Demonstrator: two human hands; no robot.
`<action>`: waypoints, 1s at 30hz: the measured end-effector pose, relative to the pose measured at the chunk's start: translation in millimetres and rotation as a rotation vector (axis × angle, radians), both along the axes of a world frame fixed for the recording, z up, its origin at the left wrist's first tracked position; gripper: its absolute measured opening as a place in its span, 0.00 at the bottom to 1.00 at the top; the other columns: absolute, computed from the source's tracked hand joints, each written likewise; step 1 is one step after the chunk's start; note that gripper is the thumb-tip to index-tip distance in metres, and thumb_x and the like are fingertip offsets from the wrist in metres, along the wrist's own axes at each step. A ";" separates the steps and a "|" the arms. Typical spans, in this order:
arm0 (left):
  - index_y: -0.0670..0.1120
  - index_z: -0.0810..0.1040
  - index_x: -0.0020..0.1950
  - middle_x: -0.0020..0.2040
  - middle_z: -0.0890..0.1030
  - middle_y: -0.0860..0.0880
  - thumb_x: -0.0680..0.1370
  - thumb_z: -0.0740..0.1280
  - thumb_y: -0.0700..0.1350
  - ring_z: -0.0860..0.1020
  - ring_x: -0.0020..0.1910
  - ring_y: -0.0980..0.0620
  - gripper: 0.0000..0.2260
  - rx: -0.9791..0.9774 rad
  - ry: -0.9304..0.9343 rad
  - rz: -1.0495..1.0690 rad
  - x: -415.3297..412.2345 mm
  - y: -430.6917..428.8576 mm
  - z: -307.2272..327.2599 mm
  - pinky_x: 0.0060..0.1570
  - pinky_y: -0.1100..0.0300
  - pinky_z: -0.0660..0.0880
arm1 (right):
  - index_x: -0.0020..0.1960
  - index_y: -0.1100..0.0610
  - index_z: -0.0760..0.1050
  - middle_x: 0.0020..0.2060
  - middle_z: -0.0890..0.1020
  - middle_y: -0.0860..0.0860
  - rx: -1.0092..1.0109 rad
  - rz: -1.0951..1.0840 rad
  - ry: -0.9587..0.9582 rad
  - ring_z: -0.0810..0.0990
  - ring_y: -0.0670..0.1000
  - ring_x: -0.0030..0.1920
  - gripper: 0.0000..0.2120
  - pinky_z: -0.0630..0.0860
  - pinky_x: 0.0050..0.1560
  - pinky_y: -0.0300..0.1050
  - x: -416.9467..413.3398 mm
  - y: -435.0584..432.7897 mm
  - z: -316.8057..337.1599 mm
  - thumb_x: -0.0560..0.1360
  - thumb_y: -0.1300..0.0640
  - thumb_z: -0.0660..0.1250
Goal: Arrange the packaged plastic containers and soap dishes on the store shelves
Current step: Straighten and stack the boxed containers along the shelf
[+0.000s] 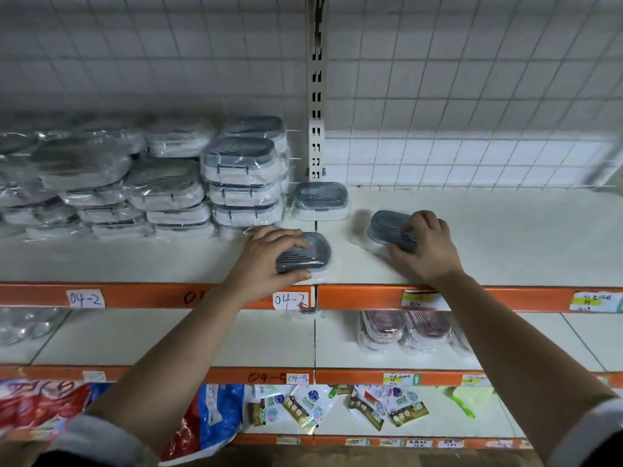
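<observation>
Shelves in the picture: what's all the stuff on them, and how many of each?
shelves: three, white with orange front edges, one above another
stacked soap dishes: too many to count, grey and white in clear wrap, top shelf, left
lone soap dish: one, grey and white, top shelf, by the post
front soap dish: one, grey, top shelf, near the front edge
right soap dish: one, grey, top shelf, right of the post
pink soap dishes: at least two, pink, middle shelf, right
sachets: several, gold and white, bottom shelf, middle
bags: at least two, red and blue, bottom shelf, left
left hand: one, grips the front soap dish
right hand: one, grips the right soap dish
</observation>
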State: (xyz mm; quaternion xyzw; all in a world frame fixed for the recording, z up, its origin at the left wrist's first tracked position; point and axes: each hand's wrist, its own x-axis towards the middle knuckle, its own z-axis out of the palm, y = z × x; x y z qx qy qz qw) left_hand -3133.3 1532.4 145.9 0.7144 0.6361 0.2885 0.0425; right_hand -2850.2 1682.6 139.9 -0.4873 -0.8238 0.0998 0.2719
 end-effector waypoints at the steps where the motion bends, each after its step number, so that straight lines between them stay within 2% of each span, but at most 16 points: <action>1: 0.51 0.80 0.61 0.66 0.75 0.54 0.70 0.76 0.58 0.68 0.67 0.51 0.23 0.009 -0.005 -0.030 4.2 3.4 -1.9 0.70 0.51 0.62 | 0.55 0.58 0.72 0.58 0.72 0.54 -0.005 -0.004 0.007 0.67 0.59 0.62 0.20 0.70 0.52 0.51 -0.9 3.1 -0.7 0.70 0.49 0.73; 7: 0.48 0.81 0.56 0.66 0.75 0.49 0.67 0.79 0.52 0.69 0.67 0.49 0.21 0.124 -0.075 -0.016 26.7 22.8 -12.0 0.68 0.58 0.63 | 0.55 0.61 0.72 0.55 0.73 0.57 0.085 -0.054 0.072 0.67 0.62 0.59 0.21 0.71 0.52 0.54 -3.5 9.0 -9.3 0.69 0.50 0.74; 11: 0.48 0.81 0.57 0.67 0.75 0.48 0.67 0.79 0.53 0.69 0.67 0.47 0.21 0.168 0.003 -0.008 30.8 37.6 -9.8 0.68 0.55 0.64 | 0.54 0.64 0.74 0.53 0.74 0.60 0.169 -0.077 0.103 0.69 0.65 0.57 0.21 0.71 0.51 0.54 -1.6 10.1 -10.4 0.68 0.54 0.76; 15: 0.49 0.80 0.61 0.67 0.74 0.48 0.69 0.77 0.55 0.68 0.68 0.46 0.23 0.079 0.038 0.021 29.7 57.5 -5.7 0.69 0.50 0.63 | 0.54 0.64 0.74 0.53 0.75 0.62 0.164 -0.067 0.089 0.70 0.66 0.56 0.20 0.71 0.53 0.55 -1.5 10.3 -10.4 0.68 0.55 0.75; 21: 0.48 0.77 0.66 0.68 0.73 0.46 0.73 0.75 0.51 0.66 0.69 0.45 0.23 -0.034 0.119 -0.008 19.8 79.0 -3.9 0.69 0.51 0.63 | 0.54 0.65 0.74 0.54 0.75 0.62 0.133 -0.067 0.111 0.69 0.66 0.57 0.19 0.70 0.52 0.53 -2.0 11.0 -9.5 0.69 0.57 0.75; 24: 0.47 0.77 0.66 0.69 0.73 0.46 0.74 0.74 0.50 0.67 0.70 0.45 0.22 -0.053 0.151 0.011 20.6 82.7 -1.3 0.68 0.54 0.59 | 0.55 0.65 0.75 0.54 0.75 0.62 0.128 -0.073 0.115 0.69 0.66 0.58 0.18 0.70 0.52 0.53 -2.4 12.1 -10.3 0.70 0.56 0.74; 30: 0.51 0.72 0.72 0.73 0.70 0.47 0.79 0.66 0.55 0.67 0.72 0.48 0.22 -0.036 0.373 0.102 31.8 72.0 2.2 0.75 0.52 0.47 | 0.58 0.63 0.76 0.59 0.75 0.61 0.083 -0.091 0.099 0.68 0.65 0.61 0.19 0.70 0.57 0.56 -2.1 13.0 -10.5 0.72 0.53 0.72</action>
